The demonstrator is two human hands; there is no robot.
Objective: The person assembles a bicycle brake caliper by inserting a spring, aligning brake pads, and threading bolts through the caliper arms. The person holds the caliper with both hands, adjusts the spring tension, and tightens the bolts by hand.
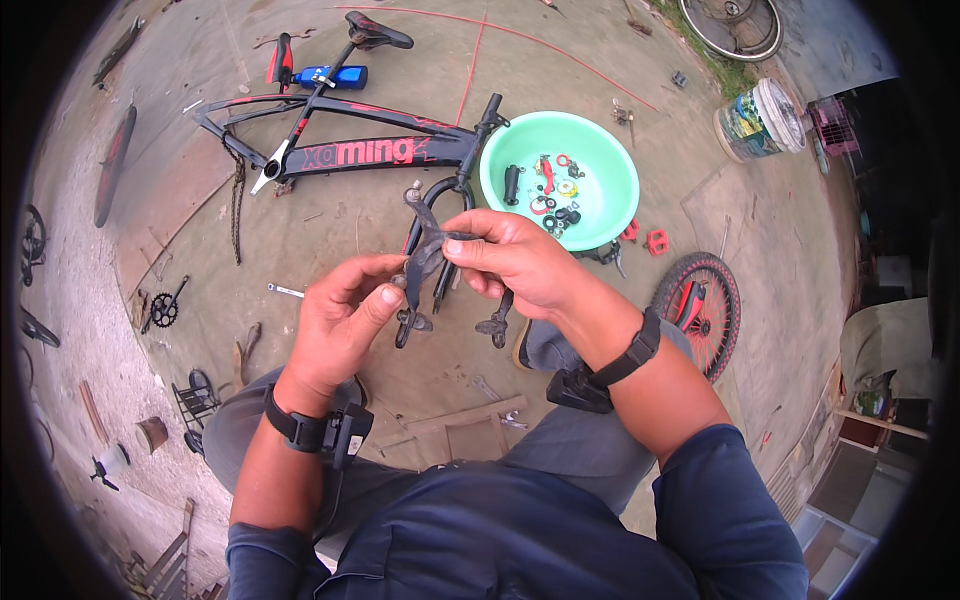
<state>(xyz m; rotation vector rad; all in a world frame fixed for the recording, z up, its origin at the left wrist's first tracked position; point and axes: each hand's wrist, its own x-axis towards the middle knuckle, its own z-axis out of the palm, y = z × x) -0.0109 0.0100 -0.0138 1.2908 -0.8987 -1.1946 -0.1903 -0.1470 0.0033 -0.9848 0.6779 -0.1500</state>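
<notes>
Both hands, left hand and right hand, pinch a dark brake caliper arm, just below the green basin of small parts; bicycle frame beside it.

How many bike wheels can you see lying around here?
2: a red-spoked wheel by the person's right knee, and a wheel at the top edge. Others may be hidden.
</notes>
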